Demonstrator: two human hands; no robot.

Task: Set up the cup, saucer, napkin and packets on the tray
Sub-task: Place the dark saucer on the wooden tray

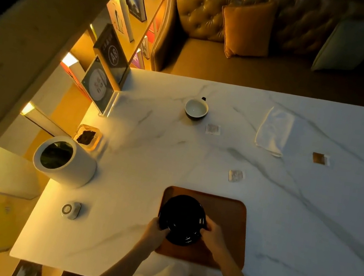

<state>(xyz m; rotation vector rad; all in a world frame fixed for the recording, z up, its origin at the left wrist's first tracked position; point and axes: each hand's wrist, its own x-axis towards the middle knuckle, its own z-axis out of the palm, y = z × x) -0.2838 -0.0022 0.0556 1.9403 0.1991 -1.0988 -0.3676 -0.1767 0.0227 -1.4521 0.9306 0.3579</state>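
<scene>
A black saucer (182,219) lies on the left half of the brown tray (227,219) near the table's front edge. My left hand (156,230) grips the saucer's near-left rim and my right hand (213,237) grips its near-right rim. The cup (196,108), dark outside and white inside, stands far back on the marble table. A folded white napkin (273,131) lies to the cup's right. Three small packets are scattered on the table: one beside the cup (213,129), one at mid-table (235,175), and a brown one far right (319,158).
A white cylindrical container (64,160) stands left of the tray, with a small glass dish (86,137) behind it and a round white gadget (71,209) in front. A standing sign (99,85) and shelved books sit at the table's left edge. A sofa runs behind the table.
</scene>
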